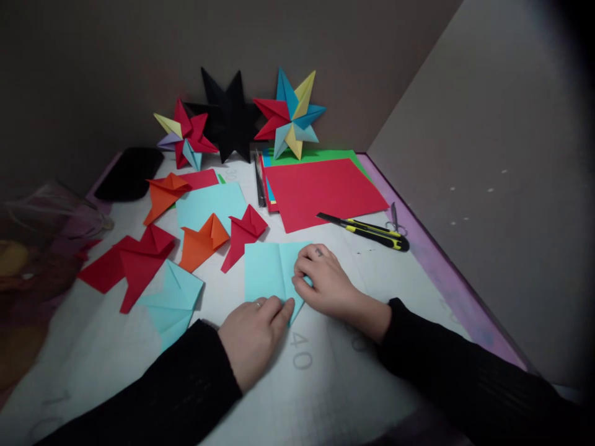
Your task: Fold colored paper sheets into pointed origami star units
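Note:
A light blue sheet of paper lies in front of me with a vertical crease down its middle, and its lower right corner is folded over. My left hand rests on its lower edge, fingers bent and pressing near the bottom of the crease. My right hand is curled over the right side, its fingers closed at the paper's folded edge. What sits under the right fingertips is partly hidden. Left of my hands lies another folded light blue piece.
Folded red and orange pieces lie to the left. A red sheet tops a paper stack, with a yellow-black cutter and scissors beside it. Paper stars, one black and one multicoloured, lean on the wall.

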`<state>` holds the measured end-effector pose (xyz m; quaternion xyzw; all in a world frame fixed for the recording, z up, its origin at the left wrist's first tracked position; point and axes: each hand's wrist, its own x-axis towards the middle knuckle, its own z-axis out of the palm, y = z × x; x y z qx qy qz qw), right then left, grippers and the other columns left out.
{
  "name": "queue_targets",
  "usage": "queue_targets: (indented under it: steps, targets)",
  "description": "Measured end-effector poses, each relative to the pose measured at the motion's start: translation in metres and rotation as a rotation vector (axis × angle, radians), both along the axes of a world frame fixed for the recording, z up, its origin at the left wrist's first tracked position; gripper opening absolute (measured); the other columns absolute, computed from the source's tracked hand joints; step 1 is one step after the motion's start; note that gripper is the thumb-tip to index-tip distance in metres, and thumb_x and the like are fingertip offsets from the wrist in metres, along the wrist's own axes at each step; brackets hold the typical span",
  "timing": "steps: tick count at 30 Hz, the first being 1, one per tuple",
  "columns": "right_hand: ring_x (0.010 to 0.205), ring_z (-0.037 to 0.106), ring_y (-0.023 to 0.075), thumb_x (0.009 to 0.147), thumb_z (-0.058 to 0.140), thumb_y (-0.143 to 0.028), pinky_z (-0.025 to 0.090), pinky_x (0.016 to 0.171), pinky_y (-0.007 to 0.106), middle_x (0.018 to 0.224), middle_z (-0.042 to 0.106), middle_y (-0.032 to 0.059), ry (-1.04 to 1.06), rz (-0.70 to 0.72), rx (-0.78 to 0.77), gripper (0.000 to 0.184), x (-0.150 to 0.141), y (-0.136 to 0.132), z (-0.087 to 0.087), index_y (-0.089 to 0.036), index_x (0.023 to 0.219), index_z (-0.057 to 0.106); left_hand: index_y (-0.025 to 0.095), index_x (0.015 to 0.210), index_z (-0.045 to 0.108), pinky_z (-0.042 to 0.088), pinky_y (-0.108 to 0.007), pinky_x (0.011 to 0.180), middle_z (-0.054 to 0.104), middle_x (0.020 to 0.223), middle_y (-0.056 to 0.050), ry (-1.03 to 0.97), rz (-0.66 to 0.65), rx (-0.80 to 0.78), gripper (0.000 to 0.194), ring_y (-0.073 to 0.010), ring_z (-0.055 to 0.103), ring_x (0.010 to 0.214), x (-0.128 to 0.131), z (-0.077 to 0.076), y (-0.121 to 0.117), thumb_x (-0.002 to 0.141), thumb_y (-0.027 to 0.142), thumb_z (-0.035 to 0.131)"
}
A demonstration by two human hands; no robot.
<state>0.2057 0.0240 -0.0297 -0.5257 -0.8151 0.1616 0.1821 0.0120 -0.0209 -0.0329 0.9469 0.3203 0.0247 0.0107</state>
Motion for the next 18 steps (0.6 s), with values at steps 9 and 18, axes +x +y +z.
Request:
queue_targets:
  steps: [9, 18]
  targets:
    - [0.091, 0.043, 0.0216, 0.076, 0.054, -0.018, 0.034, 0.08, 0.035, 0.089, 0.052, 0.0049, 0.002, -0.006, 0.005, 0.006, -0.001, 0.0, 0.001, -0.019, 0.07, 0.054, 0.013, 0.124, 0.049, 0.047, -0.034, 0.066, 0.054, 0.125, -0.012, 0.059, -0.012, -0.001, 0.04, -0.0221, 0.054, 0.086, 0.004, 0.013, 0.001, 0.085, 0.01, 0.04]
    - [0.092, 0.047, 0.0225, 0.076, 0.052, -0.015, 0.038, 0.082, 0.039, 0.09, 0.054, 0.0059, 0.179, 0.037, 0.104, 0.011, 0.007, -0.002, 0.003, -0.019, 0.086, 0.056, 0.02, 0.12, 0.055, 0.041, -0.036, 0.072, 0.058, 0.126, -0.004, -0.076, 0.006, -0.084, 0.038, -0.0216, 0.052, 0.093, -0.001, 0.012, 0.012, 0.085, 0.011, 0.048]
